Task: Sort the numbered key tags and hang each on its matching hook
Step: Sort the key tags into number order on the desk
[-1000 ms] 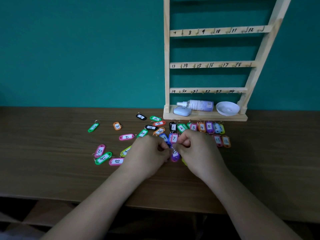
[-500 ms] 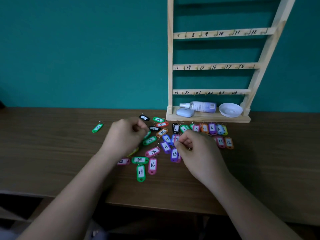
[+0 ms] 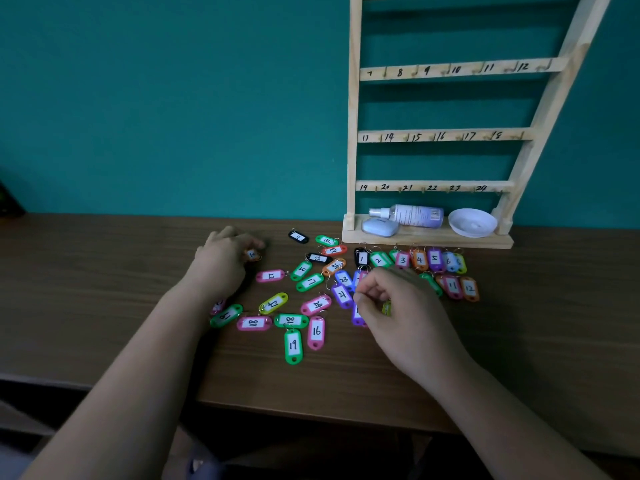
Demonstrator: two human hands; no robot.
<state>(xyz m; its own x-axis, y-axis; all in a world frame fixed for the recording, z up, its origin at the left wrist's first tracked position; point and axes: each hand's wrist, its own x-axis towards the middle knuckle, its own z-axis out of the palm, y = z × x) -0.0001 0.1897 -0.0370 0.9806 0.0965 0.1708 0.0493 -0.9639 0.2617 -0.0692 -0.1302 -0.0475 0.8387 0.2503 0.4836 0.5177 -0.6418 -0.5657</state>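
Not one of the numbered hooks (image 3: 385,73) on the wooden rack (image 3: 353,133), which stands at 1 o'clock from the middle of the surface (image 3: 104,289), carries anything on the three rungs in view, so the hanging appears not yet begun and the work looks to be in its sorting stage. Sorting is partly done: a row of key tags (image 3: 402,260) reading 1 through about 6 lies just in front of the rack's base, and tags 11 and 12 (image 3: 469,288) lie in a second row at 5 o'clock from it. At 9 o'clock from those rows a loose scatter remains, among them the green 19 tag (image 3: 293,345) and a pink 16, lying at all angles. The left hand (image 3: 221,263) reaches to 10 o'clock of the scatter, fingers curled down beside an orange tag (image 3: 252,254); I cannot tell whether they pinch it or only touch it. The right hand (image 3: 398,306) sits at 3 o'clock of the scatter, fingers drawn in with the thumb close to the forefinger over a purple tag (image 3: 357,315); whether it is gripped is hidden. By my judgement most of the job is left.
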